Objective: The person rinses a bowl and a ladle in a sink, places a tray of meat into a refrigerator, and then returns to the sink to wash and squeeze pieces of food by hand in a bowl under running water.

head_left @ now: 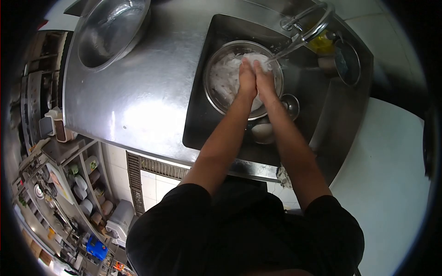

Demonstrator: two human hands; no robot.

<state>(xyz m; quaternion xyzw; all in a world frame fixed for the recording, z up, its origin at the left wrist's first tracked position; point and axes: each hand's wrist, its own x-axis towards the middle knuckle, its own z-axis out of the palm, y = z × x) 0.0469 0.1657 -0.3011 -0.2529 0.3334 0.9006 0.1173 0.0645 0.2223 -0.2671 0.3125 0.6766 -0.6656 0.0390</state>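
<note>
In the sink (pixel 195 124) stands a round metal bowl (pixel 208 94) filled with cloudy water and soft white strips (pixel 223 78), whose exact kind I cannot make out. My left hand (pixel 247 82) and my right hand (pixel 264 82) are side by side over the bowl, palms turned toward each other. Their fingers close around a clump of the white material (pixel 258 57) at the far side. The curved faucet (pixel 317 31) reaches in from the upper right, its spout ending beside my right fingertips, where water seems to run.
Beside the bowl in the sink lie a metal ladle-like piece (pixel 291 105) and a pale rounded dish (pixel 263 132). A strainer (pixel 347 62) and a yellow container (pixel 322 43) sit behind the faucet. A large metal basin (pixel 87 46) rests on the steel counter (pixel 161 60). Shelves (pixel 85 161) stand lower left.
</note>
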